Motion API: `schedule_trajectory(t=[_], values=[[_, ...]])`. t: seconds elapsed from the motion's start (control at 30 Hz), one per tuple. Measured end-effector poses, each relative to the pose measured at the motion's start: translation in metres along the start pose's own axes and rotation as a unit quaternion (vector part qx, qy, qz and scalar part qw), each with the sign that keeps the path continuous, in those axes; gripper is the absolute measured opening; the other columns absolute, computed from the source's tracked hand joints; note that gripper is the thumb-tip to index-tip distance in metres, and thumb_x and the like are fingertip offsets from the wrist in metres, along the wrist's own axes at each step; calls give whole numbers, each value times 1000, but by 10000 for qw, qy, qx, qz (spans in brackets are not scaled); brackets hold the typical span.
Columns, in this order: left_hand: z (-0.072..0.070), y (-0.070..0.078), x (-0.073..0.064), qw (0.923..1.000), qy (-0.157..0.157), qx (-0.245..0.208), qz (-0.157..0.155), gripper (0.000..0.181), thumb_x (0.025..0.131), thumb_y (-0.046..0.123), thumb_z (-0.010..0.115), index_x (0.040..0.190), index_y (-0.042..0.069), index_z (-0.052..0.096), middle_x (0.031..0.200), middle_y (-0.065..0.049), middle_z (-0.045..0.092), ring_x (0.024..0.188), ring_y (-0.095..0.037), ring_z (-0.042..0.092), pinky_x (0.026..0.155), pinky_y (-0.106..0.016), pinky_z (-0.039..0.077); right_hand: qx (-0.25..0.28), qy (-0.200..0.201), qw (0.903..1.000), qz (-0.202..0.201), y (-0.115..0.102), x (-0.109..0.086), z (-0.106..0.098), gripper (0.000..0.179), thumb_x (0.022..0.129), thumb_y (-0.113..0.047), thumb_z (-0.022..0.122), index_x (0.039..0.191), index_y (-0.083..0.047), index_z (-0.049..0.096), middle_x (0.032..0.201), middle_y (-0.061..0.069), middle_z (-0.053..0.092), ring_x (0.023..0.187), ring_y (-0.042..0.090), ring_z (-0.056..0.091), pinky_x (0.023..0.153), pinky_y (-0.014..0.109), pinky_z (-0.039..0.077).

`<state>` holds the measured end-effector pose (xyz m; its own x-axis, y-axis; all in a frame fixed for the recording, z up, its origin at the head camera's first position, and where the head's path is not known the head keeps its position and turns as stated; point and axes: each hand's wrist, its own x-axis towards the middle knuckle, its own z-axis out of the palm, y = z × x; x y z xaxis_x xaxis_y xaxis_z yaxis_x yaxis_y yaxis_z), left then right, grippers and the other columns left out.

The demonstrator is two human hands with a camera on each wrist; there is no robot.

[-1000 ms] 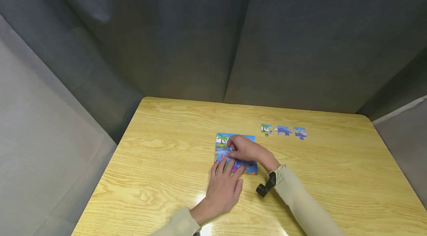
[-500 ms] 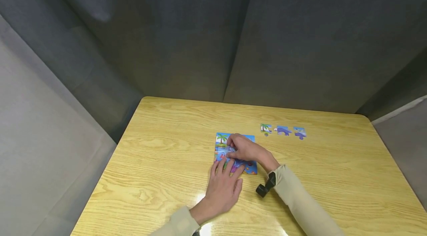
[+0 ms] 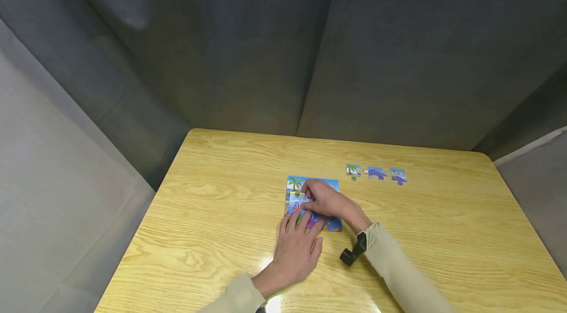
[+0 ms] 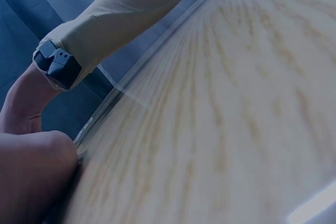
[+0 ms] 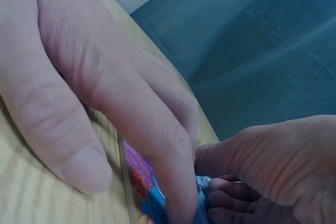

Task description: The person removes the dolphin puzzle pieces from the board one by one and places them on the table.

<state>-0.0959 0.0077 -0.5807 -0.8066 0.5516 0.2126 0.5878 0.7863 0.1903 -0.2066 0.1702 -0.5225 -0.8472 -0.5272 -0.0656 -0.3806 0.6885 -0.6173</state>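
While right hand [image 3: 327, 200] pinches narrow, seemingly on puzzle piece [image 3: 294, 200], that piece lies nine o'clock of its fingertips, over puzzle board [image 3: 335, 225]; left hand [image 3: 298, 251], fingers spread, at six o'clock

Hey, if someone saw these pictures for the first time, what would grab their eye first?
Probably the bright puzzle on the wooden table, with the left hand resting its fingers on the near part and the right hand pinching a piece over it. Next, likely the three loose pieces lying in a row beyond the puzzle, to the right.
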Motion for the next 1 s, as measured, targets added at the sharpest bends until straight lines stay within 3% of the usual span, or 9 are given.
schedule_trajectory(t=[0.37, 0.73, 1.0], values=[[1, 0, 0, 10000, -19, -4, -18, 46, 110, 40, 37, 154, 30, 50, 159, -7, 40, 150, -37, 29, 118, -63, 25, 205, 128, 9996, -175, -1, -3, 4, 31, 97, -12, 76, 123, 1, 63, 84, -2, 61, 69, 8, 55, 64, 26, 49], [3, -1, 0, 10000, -70, -37, -56, 47, 111, 41, 35, 155, 31, 48, 162, -7, 37, 151, -37, 28, 118, -63, 25, 427, 270, 9978, -424, 4, -4, 8, 24, 101, -5, 68, 123, 2, 60, 84, 1, 63, 66, 7, 56, 63, 26, 50], [6, -2, 2, 9999, -54, 41, -75, 47, 111, 42, 32, 154, 32, 50, 164, -8, 38, 152, -37, 29, 118, -62, 26, 282, 341, 9983, -381, 3, -2, 6, 23, 105, -5, 60, 126, 3, 60, 83, 0, 62, 66, 7, 55, 64, 27, 49]])
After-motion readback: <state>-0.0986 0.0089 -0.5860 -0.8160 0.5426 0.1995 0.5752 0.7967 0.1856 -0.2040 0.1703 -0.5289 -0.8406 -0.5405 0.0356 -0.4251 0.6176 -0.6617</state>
